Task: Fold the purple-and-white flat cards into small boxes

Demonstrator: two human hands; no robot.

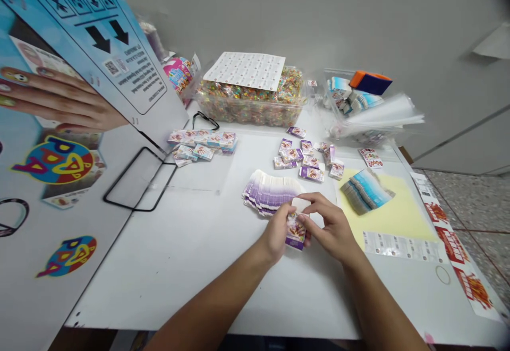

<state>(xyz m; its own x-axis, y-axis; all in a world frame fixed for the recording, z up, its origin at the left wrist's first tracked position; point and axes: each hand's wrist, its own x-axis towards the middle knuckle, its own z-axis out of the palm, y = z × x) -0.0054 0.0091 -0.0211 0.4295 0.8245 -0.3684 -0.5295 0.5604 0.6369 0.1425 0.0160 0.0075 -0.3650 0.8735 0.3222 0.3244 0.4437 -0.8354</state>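
Observation:
Over the middle of the white table, my left hand point(277, 236) grips a small purple-and-white box point(296, 232) printed with a picture of fingers. A white flap stands up at the top of this box. My right hand point(330, 226) pinches at that flap, thumb and fingers close together at the box's upper end. Just beyond my hands lies a fanned stack of purple-and-white flat cartons point(269, 191). Several finished-looking purple boxes point(308, 161) are scattered farther back. A fanned stack of blue-and-grey cartons point(367, 190) rests on a yellow sheet point(410, 207) to the right.
A clear tub of colourful small packets point(251, 109) stands at the back under a sheet of labels point(245, 69). Another plastic bin point(370, 128) is at back right. Rows of boxes point(203, 141) lie left. A large printed display point(79, 101) borders the left side.

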